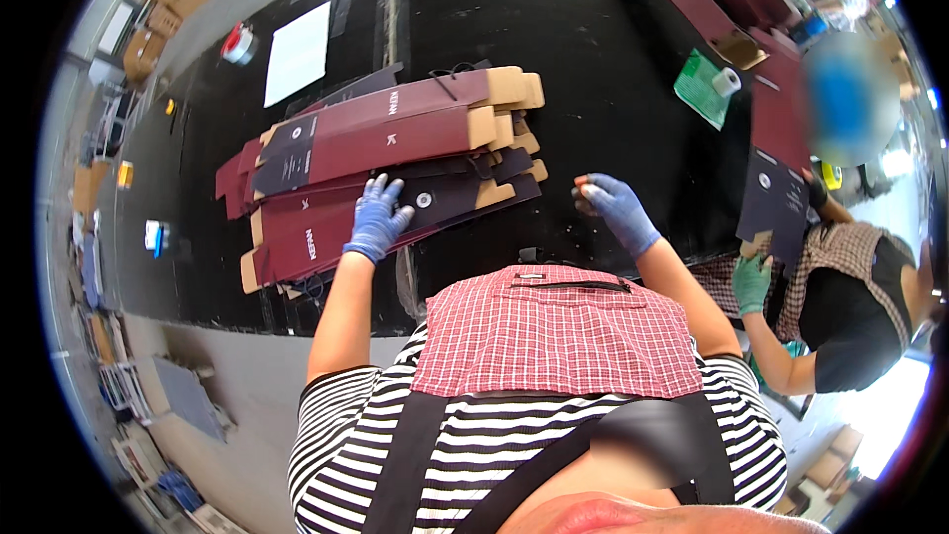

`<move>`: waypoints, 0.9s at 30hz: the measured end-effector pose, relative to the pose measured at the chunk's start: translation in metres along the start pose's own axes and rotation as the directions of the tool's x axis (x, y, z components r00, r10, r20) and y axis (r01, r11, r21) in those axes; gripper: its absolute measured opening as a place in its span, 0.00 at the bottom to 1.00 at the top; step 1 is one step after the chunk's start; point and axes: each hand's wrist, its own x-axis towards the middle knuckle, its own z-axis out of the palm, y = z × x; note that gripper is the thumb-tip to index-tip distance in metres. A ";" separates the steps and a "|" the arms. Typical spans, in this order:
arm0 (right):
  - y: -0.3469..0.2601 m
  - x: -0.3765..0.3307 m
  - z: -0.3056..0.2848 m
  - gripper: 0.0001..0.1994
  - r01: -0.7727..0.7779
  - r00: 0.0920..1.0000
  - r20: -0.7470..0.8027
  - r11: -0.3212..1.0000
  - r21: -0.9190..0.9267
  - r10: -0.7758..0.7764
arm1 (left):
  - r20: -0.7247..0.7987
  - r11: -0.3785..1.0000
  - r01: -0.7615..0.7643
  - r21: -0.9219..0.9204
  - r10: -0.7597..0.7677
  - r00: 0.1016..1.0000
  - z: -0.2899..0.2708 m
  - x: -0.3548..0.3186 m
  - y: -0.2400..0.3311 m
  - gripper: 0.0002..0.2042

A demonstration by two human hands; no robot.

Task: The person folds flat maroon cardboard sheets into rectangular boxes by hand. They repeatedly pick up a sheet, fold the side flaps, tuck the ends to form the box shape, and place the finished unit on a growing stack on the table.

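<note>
On the black table lies a pile of flattened long cardboard boxes [395, 143], maroon and dark navy with tan inner flaps. My left hand [379, 218], in a blue glove, rests with fingers spread on the near boxes of the pile. Thin black cords [457, 73] lie loose at its far side. Just right of the pile, above bare tabletop, my right hand [618, 212] is also gloved in blue. Its fingers are curled together, with a small orange-red spot at the tips; whether that is a held thing or a fingertip is unclear.
A white sheet [299, 54] and a tape roll [237, 44] lie at the far left of the table [514, 30]. On the right are a green packet [702, 89] and a white roll [727, 82]. A co-worker's green-gloved hand [752, 283] holds another long box [774, 200].
</note>
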 end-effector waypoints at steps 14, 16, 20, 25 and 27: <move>-0.030 0.191 0.109 0.12 -0.228 0.973 -0.050 0.891 -0.393 0.227 | -0.012 0.994 0.099 -0.048 -0.100 0.995 0.025 -0.015 0.019 0.33; -0.035 0.187 0.112 0.07 -0.294 0.943 0.099 0.935 -0.197 0.317 | -0.038 0.994 0.100 -0.049 -0.102 0.994 0.009 -0.017 0.027 0.32; -0.047 0.157 0.128 0.04 -0.337 0.927 0.176 0.941 -0.001 0.332 | -0.235 0.510 0.012 -0.860 -0.417 0.878 0.027 0.007 -0.001 0.26; -0.044 0.098 0.094 0.07 -0.163 0.956 0.245 0.987 -0.010 0.161 | 0.231 -0.630 -0.271 -0.728 -0.597 0.768 -0.012 0.044 -0.050 0.19; -0.044 0.066 0.079 0.07 -0.090 0.951 0.301 0.994 0.058 0.068 | 0.214 -0.756 -0.248 -0.606 -0.455 0.865 -0.015 0.053 -0.071 0.19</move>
